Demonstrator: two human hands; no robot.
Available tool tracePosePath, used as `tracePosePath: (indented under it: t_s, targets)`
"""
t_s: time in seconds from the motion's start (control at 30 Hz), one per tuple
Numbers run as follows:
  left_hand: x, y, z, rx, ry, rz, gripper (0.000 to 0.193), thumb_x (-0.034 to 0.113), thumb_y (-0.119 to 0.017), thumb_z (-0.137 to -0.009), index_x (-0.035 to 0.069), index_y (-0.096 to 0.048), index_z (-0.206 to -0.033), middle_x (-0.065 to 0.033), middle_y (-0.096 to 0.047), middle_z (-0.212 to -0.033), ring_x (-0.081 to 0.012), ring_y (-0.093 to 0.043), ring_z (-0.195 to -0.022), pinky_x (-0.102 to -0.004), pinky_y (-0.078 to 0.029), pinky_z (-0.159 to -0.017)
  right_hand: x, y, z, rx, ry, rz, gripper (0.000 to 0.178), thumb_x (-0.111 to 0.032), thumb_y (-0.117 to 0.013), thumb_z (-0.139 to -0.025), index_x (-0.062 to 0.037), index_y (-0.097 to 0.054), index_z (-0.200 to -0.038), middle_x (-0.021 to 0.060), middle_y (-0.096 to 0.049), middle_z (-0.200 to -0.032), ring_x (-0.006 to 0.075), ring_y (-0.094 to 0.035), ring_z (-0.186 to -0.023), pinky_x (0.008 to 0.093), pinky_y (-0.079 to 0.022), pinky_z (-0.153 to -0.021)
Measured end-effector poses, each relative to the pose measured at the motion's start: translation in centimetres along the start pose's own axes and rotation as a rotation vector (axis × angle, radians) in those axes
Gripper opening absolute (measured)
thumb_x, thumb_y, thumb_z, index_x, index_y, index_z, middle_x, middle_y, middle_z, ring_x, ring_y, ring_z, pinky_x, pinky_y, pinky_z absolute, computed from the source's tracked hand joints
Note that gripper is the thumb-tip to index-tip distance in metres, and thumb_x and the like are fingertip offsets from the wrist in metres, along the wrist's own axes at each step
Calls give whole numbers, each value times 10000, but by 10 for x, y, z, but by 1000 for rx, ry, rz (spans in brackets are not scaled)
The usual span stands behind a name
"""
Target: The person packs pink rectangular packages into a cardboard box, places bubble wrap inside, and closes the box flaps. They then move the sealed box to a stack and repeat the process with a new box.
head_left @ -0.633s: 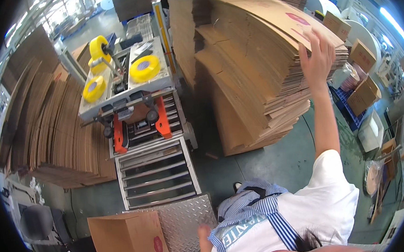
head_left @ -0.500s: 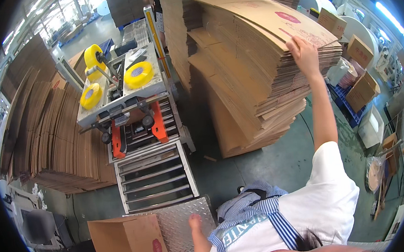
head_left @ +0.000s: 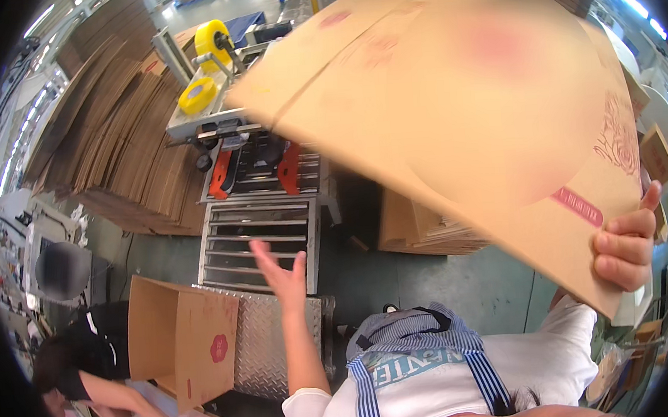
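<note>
The person's right hand (head_left: pixel 626 248) grips a flat carton (head_left: pixel 444 123) by its near corner; the left hand (head_left: pixel 283 280) is spread wide. The carton is raised ahead, partly hiding a cardboard stack (head_left: pixel 428 229). Beyond a roller conveyor (head_left: pixel 231 237) stands a taping machine (head_left: pixel 228 129).

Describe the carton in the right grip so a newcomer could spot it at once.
Start at the taping machine with its yellow tape rolls, then look right. A broad flat tan carton with reddish print slants across the view, its lower-right corner in the right grip. Unlike the stacked cartons at left, it is held aloft.
</note>
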State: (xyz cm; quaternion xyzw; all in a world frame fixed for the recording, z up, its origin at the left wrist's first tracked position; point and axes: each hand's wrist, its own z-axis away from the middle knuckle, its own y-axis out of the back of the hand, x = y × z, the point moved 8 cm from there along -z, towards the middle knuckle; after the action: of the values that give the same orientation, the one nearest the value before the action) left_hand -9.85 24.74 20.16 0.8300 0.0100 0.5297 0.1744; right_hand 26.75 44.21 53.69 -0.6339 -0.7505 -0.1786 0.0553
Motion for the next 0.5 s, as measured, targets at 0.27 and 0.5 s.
tracePosePath:
  t_s: [0.27, 0.5]
  targets:
    - [35, 171, 136, 450, -190, -669, 227, 234, -704, -773, 46, -636, -880, -108, -652, -900, -307, -600, -910, -455, -419, -908, 56, -146, 21, -305, -188, -914, 164, -82, -714, -670, -80, -633, -812, 47, -615, -793, 203, -606, -823, 466, -341, -1006]
    - [49, 238, 215, 293, 220, -1416, 235, 251, -686, -762, 63, -607, -878, -106, -537, -748, -302, -528, -759, -412, -411, -778, -104, -400, 145, -824, -478, -549, 411, -187, -707, -612, -64, -616, -993, 109, -629, -1063, 290, -590, -1010, 460, -440, -904]
